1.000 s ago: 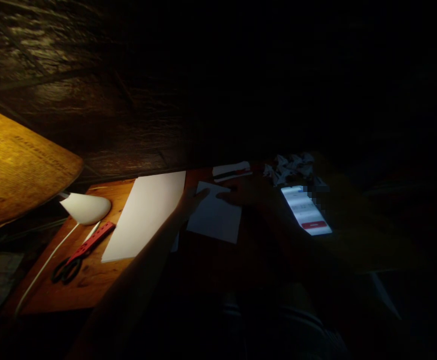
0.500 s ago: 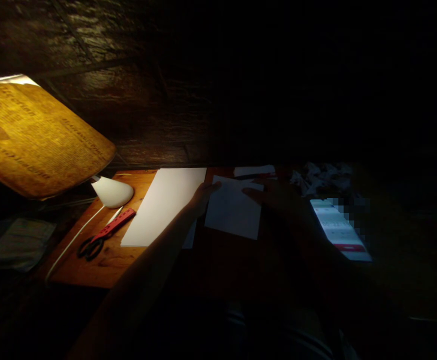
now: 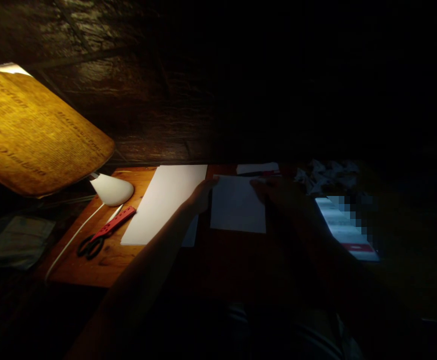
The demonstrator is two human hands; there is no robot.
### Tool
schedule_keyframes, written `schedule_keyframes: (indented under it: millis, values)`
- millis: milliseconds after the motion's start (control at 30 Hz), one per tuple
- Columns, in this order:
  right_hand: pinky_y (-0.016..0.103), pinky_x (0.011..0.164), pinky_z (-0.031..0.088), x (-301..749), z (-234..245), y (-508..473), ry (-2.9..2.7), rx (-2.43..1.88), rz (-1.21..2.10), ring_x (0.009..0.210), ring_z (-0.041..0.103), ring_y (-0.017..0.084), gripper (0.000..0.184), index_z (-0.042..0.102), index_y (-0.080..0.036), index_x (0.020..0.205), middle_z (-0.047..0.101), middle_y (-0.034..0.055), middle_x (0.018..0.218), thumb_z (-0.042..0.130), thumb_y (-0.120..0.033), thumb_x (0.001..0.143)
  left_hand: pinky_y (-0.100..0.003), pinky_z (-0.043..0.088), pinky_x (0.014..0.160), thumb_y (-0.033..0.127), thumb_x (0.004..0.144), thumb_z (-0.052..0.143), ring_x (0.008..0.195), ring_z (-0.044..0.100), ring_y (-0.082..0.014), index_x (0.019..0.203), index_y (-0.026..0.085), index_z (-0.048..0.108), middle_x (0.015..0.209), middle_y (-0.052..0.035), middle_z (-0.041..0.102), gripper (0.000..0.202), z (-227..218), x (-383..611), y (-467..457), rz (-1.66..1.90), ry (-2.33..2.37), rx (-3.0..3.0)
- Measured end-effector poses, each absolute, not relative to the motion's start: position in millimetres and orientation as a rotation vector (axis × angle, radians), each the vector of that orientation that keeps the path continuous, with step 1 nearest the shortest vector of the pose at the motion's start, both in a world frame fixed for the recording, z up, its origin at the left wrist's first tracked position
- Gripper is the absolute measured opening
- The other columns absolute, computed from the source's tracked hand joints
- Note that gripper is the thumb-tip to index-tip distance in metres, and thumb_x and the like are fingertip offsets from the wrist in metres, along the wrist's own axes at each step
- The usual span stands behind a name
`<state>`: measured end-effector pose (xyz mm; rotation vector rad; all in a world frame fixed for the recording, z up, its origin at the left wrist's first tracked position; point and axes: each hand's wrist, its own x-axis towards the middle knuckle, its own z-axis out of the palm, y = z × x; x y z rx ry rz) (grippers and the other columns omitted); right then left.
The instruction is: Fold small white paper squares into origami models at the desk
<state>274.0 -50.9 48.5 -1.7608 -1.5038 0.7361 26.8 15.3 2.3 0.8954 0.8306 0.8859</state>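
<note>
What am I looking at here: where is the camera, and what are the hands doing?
There is no machine. A person works with two bare hands, filmed by one camera worn on the head that looks down at a dim wooden table. The left hand and right hand touch the top corners of a small sheet; it is too dark to tell whether they grip it. To its left lie a larger sheet, scissors and a lamp. To its right are a lit phone and crumpled paper.

Left grip's forearm bare; striped clothing dimly below.
</note>
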Motion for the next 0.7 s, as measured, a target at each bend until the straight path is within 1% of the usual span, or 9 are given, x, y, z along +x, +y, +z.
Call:
schedule_keyframes:
  millis: [67,133,267,367,433,500,600,700]
  values:
    - [0.034,0.080,0.058,271,51,-51,-1.427,-1.738,0.799,0.093,0.077,0.025,0.024,0.084,-0.024,0.093,0.083,0.0074,0.097,0.074,-0.045,0.094,-0.046,0.059,0.092,0.040,0.079,0.090,0.097,0.079,-0.0357,0.084,0.011,0.074,0.081,-0.0129,0.080,0.033,2,27,15,0.875,0.838,0.912]
    - [0.034,0.079,0.058,270,51,-51,-1.371,-1.710,0.838,0.091,0.077,0.025,0.025,0.084,-0.023,0.093,0.083,0.0076,0.096,0.071,-0.044,0.096,-0.047,0.058,0.093,0.035,0.077,0.090,0.098,0.079,-0.0367,0.086,0.010,0.075,0.083,-0.0140,0.080,0.030,1,27,13,0.855,0.843,0.950]
    - [0.037,0.081,0.059,275,44,-50,-1.351,-1.692,0.811,0.092,0.077,0.027,0.035,0.084,-0.022,0.098,0.083,0.0095,0.097,0.068,-0.053,0.096,-0.047,0.059,0.093,0.029,0.079,0.089,0.096,0.079,-0.0356,0.098,0.008,0.078,0.087,-0.0157,0.081,0.030,2,25,11,0.801,0.835,0.991]
    - [0.039,0.086,0.059,279,39,-48,-1.471,-1.709,0.698,0.102,0.077,0.029,0.037,0.084,-0.024,0.103,0.083,0.0104,0.107,0.067,-0.056,0.097,-0.046,0.060,0.090,0.031,0.082,0.086,0.089,0.079,-0.0330,0.096,0.008,0.077,0.084,-0.0147,0.081,0.028,1,24,14,0.776,0.843,0.971]
    - [0.040,0.088,0.059,280,40,-48,-1.595,-1.752,0.622,0.105,0.076,0.030,0.039,0.085,-0.025,0.104,0.083,0.0110,0.111,0.066,-0.058,0.097,-0.046,0.062,0.089,0.033,0.083,0.084,0.087,0.080,-0.0326,0.097,0.009,0.077,0.084,-0.0143,0.081,0.029,0,23,18,0.775,0.842,0.954]
    - [0.041,0.087,0.059,278,42,-49,-1.684,-1.816,0.559,0.102,0.077,0.032,0.043,0.086,-0.024,0.102,0.083,0.0120,0.110,0.066,-0.062,0.096,-0.045,0.062,0.090,0.035,0.083,0.084,0.091,0.080,-0.0337,0.100,0.009,0.077,0.087,-0.0149,0.081,0.032,-2,22,21,0.778,0.823,0.937]
    - [0.041,0.083,0.059,276,48,-52,-1.749,-1.895,0.518,0.095,0.077,0.033,0.051,0.086,-0.023,0.094,0.083,0.0132,0.100,0.063,-0.068,0.096,-0.046,0.062,0.093,0.041,0.081,0.085,0.100,0.080,-0.0362,0.101,0.010,0.076,0.093,-0.0166,0.082,0.038,-4,19,25,0.767,0.780,0.917]
    - [0.039,0.083,0.058,274,52,-53,-1.795,-1.925,0.525,0.095,0.077,0.033,0.050,0.086,-0.021,0.092,0.083,0.0136,0.099,0.060,-0.064,0.100,-0.049,0.060,0.101,0.045,0.082,0.082,0.111,0.077,-0.0387,0.105,0.010,0.076,0.098,-0.0179,0.082,0.042,-4,15,27,0.730,0.724,0.897]
